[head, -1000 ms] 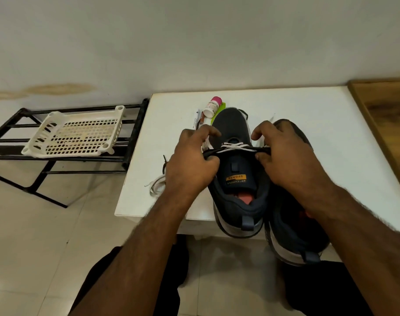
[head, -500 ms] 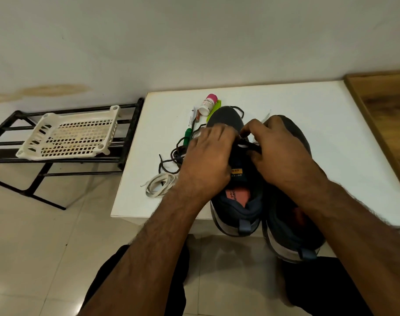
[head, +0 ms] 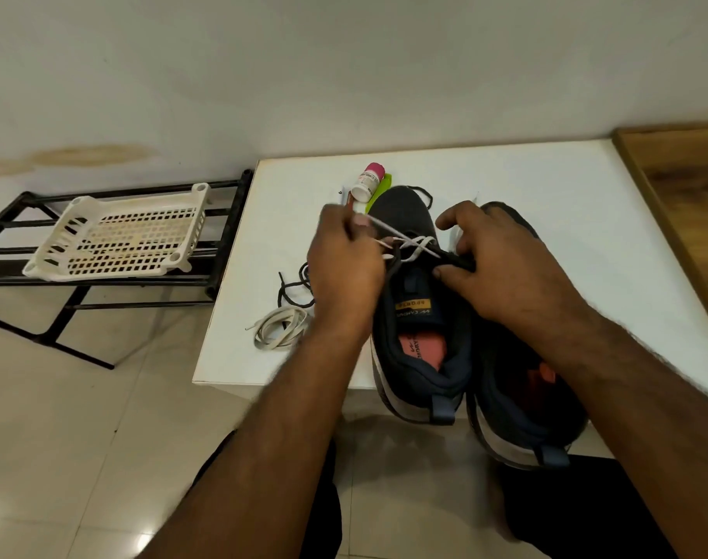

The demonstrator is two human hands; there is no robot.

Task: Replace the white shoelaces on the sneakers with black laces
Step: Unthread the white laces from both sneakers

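My left hand (head: pixel 346 272) pinches the white lace (head: pixel 408 240); my right hand (head: pixel 501 268) pinches the black lace (head: pixel 459 261). The sneaker (head: pixel 418 316) lies lengthwise, toe pointing away.

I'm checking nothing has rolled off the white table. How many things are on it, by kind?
Sneakers: 2, the left sneaker and the right sneaker
Loose laces: 2, a white lace bundle and a black lace
Bottles: 1, the pink-capped bottle
Green items: 1, the green object beside the bottle, identity unclear
Total: 6
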